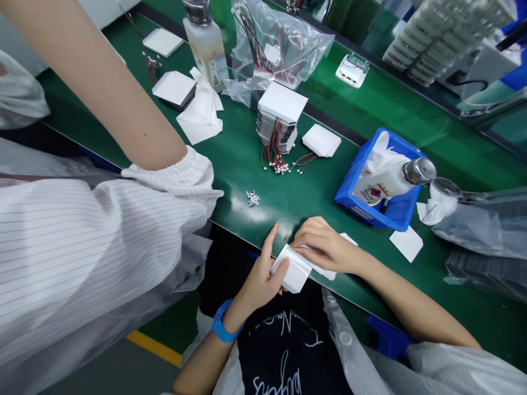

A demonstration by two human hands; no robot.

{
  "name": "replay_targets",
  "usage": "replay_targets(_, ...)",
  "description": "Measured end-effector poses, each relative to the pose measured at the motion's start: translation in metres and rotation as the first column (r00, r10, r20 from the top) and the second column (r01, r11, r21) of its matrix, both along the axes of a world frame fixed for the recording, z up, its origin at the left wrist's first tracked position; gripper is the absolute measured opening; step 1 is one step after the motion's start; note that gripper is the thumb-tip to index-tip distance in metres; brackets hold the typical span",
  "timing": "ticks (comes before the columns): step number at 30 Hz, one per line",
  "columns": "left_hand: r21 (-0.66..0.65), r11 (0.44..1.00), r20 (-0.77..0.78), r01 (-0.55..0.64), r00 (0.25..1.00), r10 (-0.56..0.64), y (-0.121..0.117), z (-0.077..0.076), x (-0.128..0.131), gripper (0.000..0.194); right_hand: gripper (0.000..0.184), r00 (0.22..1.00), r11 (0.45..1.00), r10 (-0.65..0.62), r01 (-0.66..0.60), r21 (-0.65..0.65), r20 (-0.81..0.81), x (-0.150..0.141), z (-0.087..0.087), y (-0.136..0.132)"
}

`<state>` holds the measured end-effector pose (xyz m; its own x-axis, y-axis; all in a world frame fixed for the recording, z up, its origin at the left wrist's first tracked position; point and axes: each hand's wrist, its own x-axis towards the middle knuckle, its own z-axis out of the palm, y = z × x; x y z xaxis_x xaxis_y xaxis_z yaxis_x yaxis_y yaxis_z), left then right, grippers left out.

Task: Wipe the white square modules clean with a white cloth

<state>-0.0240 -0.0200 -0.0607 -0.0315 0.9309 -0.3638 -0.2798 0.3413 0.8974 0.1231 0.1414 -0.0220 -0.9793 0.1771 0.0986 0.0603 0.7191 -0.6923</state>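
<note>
My left hand point(263, 281), with a blue band at the wrist, grips a white flat block point(297, 277) at the front edge of the table. Its thumb lies across the top face and the index finger points up and away. My right hand point(323, 246) has its fingers bent together against the block's upper edge; what they pinch there is hidden. Partly under that hand, a white flat piece point(328, 273) lies on the green table point(284, 203). Beyond my hands is a small pile of tiny white parts point(252, 198).
A stack of white-topped flat packs point(282, 104) trails red and black wires, beside another white pack point(321, 140). A blue bin point(395, 216) holds a metal-capped bottle point(381, 181). Another person's arm point(135, 120) reaches over the left side, near a bottle point(208, 46) and wire bag point(284, 38).
</note>
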Motion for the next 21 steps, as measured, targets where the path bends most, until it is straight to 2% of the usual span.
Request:
replay_targets(4,0.005,1.000,0.003,0.009,1.000,-0.009,-0.001,-0.001,-0.001,0.080,0.008,1.000,0.999,-0.026,0.026,-0.020,0.016,-0.001,0.001,0.000)
replay_targets(9,-0.005,1.000,0.010,0.018,1.000,-0.018,-0.002,-0.002,-0.002,0.080,0.012,0.994,0.996,-0.027,0.035,-0.079,0.107,-0.005,0.016,-0.002)
replay_targets(13,-0.001,1.000,0.009,0.011,1.000,-0.011,-0.002,-0.003,-0.001,0.079,0.019,0.981,0.999,0.002,-0.012,0.052,0.195,-0.011,0.023,-0.011)
replay_targets(16,0.005,1.000,0.005,0.005,1.000,-0.005,-0.001,-0.001,-0.001,0.078,0.024,0.981,0.984,-0.038,0.003,0.178,0.190,-0.014,0.021,-0.015)
replay_targets(18,0.005,1.000,0.002,-0.003,1.000,0.003,-0.001,0.000,-0.001,0.078,0.024,0.983,0.979,-0.080,0.047,0.200,0.164,-0.015,0.021,-0.014)
replay_targets(21,0.004,1.000,0.002,-0.011,1.000,0.011,-0.001,0.000,0.000,0.079,0.023,0.983,0.984,-0.114,0.091,0.155,0.147,-0.015,0.023,-0.012)
